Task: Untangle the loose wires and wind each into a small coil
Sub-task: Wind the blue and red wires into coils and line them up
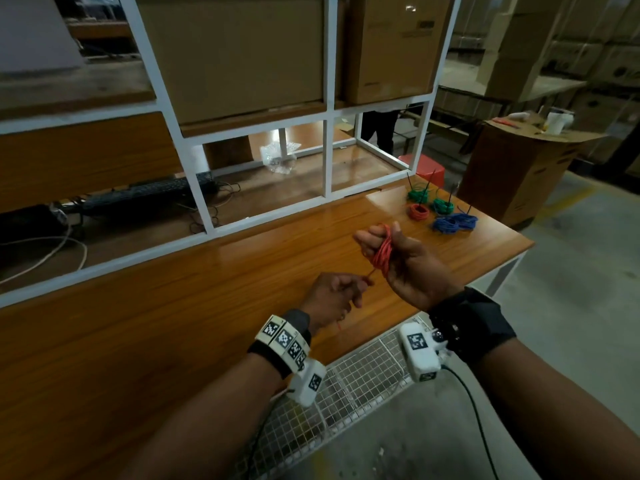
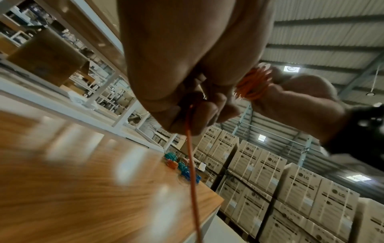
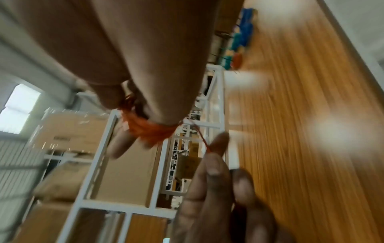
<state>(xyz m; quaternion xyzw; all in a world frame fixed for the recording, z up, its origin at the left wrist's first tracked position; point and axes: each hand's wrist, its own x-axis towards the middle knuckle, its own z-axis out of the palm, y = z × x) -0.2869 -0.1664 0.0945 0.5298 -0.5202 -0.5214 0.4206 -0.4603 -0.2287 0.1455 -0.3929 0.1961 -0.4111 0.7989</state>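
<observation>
Red wire [image 1: 382,252] is mid-winding above the wooden table [image 1: 173,334]: right hand [image 1: 405,261] wears its coil around curled fingers, left hand [image 1: 334,297] pinches the tail just beside it. Next, probably, wrapping that tail on.

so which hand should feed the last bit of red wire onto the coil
Left. The left hand already pinches the loose end of the red wire, while the right hand has the red coil wrapped round its fingers.
</observation>
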